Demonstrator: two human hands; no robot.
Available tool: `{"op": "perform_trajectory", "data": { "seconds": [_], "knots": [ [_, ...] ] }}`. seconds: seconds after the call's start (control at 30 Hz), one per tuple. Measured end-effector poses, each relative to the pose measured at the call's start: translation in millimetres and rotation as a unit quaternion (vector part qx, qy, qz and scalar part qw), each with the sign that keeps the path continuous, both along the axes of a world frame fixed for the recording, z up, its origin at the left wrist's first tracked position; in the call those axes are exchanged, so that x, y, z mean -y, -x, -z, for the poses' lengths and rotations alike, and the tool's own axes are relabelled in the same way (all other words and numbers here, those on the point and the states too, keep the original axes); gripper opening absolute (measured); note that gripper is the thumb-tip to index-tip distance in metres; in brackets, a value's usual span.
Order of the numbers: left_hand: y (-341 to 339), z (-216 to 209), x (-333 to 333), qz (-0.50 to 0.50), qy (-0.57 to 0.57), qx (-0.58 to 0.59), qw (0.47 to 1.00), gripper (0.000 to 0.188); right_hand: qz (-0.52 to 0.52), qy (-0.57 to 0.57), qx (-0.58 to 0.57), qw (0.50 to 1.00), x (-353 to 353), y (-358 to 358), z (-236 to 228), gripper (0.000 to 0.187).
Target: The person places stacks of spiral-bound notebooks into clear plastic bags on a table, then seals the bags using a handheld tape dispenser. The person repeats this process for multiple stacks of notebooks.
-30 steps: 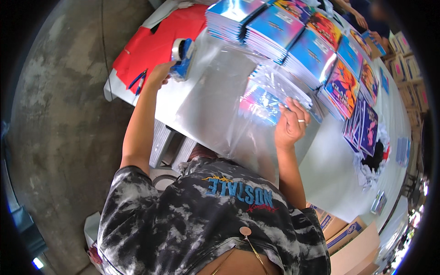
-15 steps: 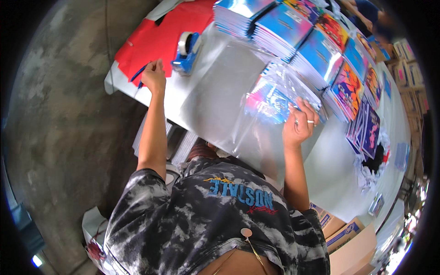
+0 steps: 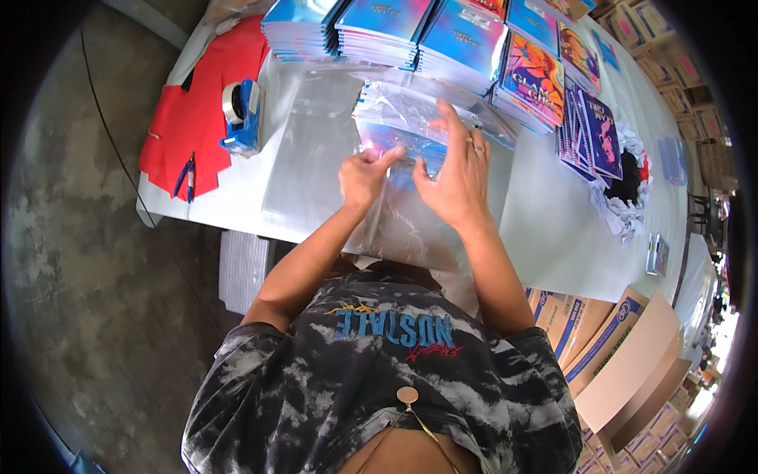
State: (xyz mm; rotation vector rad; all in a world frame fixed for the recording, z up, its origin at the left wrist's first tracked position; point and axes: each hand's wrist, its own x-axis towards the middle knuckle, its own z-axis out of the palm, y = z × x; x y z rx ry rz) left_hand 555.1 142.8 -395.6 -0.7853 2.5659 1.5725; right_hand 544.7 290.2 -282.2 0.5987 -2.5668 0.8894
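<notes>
In front of me on the table, a stack of notebooks lies inside a clear plastic bag whose loose end hangs toward my body. My left hand is closed at the near left side of the bundle, pinching the plastic between thumb and fingers. Over the bundle's right side is my right hand, a ring on one finger. Its fingers are stretched and spread against the plastic, with the thumb apart.
Stacks of blue notebooks stand along the far side. A blue tape dispenser sits by red sheets, on which a slim blue tool lies. Purple notebooks lie at right; an open carton stands below.
My left hand has come right, away from the blue tool on the red sheets, to the bagged bundle. My right hand's fingers have straightened and spread. The view has shifted.
</notes>
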Motion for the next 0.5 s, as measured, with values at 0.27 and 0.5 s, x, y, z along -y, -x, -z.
{"op": "perform_trajectory", "data": {
  "seconds": [0.27, 0.5],
  "knots": [
    [-10.3, 2.9, 71.5, -0.015, -0.384, 0.195, 0.902, 0.066, -0.027, -0.162, 0.161, 0.973, 28.0, 27.6, -25.6, 0.062],
    [-0.9, -43.6, 39.0, 0.207, -0.549, 0.288, 0.757, 0.064, -0.055, -0.126, 0.132, 0.982, -36.0, -90.3, -74.3, 0.049]
  ]
}}
